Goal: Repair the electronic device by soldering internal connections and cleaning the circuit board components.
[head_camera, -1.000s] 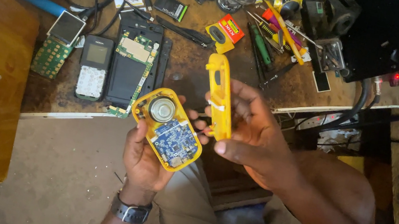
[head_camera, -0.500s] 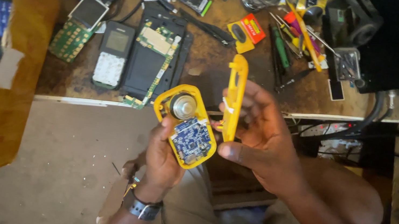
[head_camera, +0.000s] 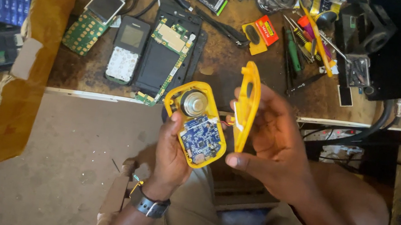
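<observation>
Tabletop (head_camera: 219, 66) lay cluttered: stripped phones (head_camera: 129, 50), circuit boards, screwdrivers (head_camera: 294, 49). Cardboard box (head_camera: 25, 76) stood open off its left edge. Right hand (head_camera: 272, 141) was curled around a yellow cover (head_camera: 247, 104), held on edge, upright, thumb below. Left hand (head_camera: 171, 151) gripped the yellow shell (head_camera: 196, 122) from beneath, open side up, showing round speaker (head_camera: 194, 103) and blue board (head_camera: 200, 135). Both halves were above the lap, nearly touching, just off the tabletop's front edge.

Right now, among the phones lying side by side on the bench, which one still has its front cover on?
The middle phone, dark with a grey screen and white keypad. The left phone shows a bare green keypad board; the right phone is an open shell with exposed circuit board.
</observation>
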